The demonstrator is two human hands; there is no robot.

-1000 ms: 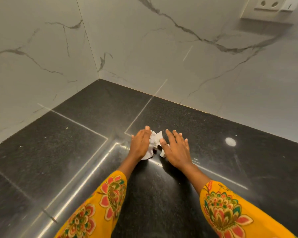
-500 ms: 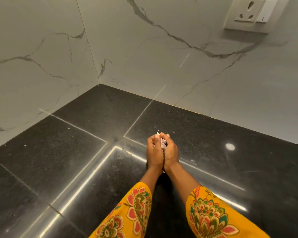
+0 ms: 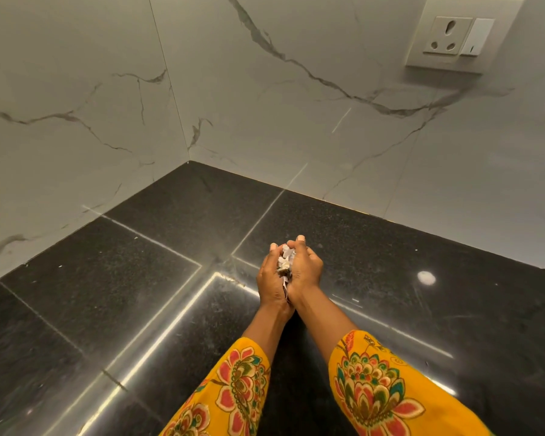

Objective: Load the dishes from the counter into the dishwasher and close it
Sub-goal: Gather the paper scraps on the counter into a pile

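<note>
Both hands (image 3: 288, 275) risen off counter (image 3: 107, 278) | cupped round paper scraps (image 3: 284, 262) | scraps mostly hidden

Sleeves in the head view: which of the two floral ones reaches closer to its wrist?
The left yellow floral sleeve: its cuff ends closer to the left hand, while the right yellow floral sleeve bares more forearm.

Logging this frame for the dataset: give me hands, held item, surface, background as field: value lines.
left hand: cupped against the right, holding paper
right hand: cupped against the left, holding paper
paper: crumpled white scraps, soiled, between both palms
counter: black polished stone, a few specks
wall: white marble tiles
socket: upper right, nothing plugged in
dishes: none in view
</note>
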